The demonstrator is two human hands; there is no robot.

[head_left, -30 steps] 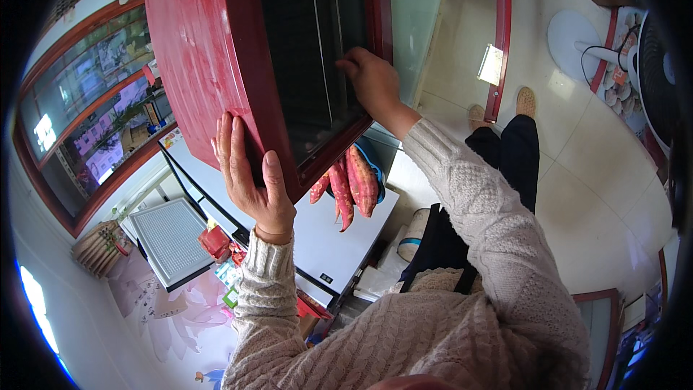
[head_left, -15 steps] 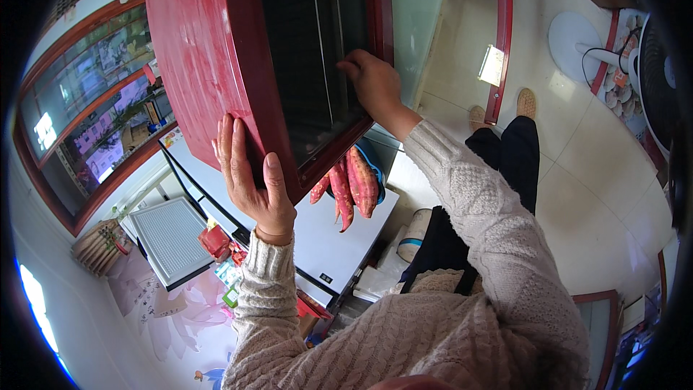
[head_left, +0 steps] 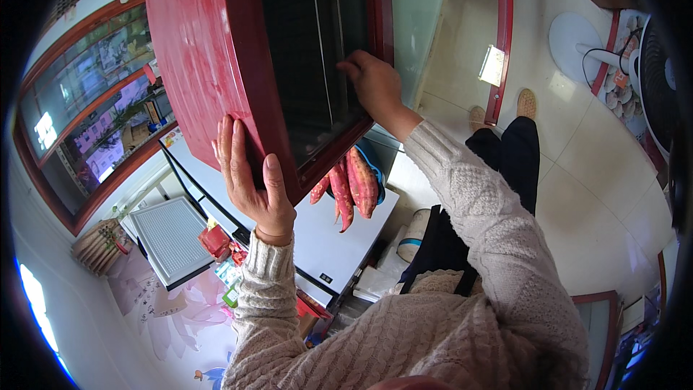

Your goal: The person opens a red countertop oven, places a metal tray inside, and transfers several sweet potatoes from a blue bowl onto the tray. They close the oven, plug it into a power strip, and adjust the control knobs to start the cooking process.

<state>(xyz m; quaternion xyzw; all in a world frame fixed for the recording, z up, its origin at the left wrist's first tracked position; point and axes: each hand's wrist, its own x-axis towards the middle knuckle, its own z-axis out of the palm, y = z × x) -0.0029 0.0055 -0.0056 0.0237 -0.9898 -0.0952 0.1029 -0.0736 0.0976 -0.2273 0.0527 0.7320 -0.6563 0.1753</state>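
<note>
Well, our left hand [head_left: 253,186] rested unclenched on the red cabinet [head_left: 195,50] near the sweet potatoes [head_left: 362,182]; our right hand [head_left: 377,88] curled at its dark glass [head_left: 299,36], grip hidden, hold untellable.

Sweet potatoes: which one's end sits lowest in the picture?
The slender middle sweet potato: its thin, pointed tip reaches lower in the picture than the ends of those on either side.

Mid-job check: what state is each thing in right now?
Left hand: open, against the red cabinet.
Right hand: fingers curled, at the dark glass front; grip unclear.
Dark glass front: open or shut unclear.
Sweet potatoes: unpeeled, in a blue container.
Fan: running or stopped, cannot tell.
</note>
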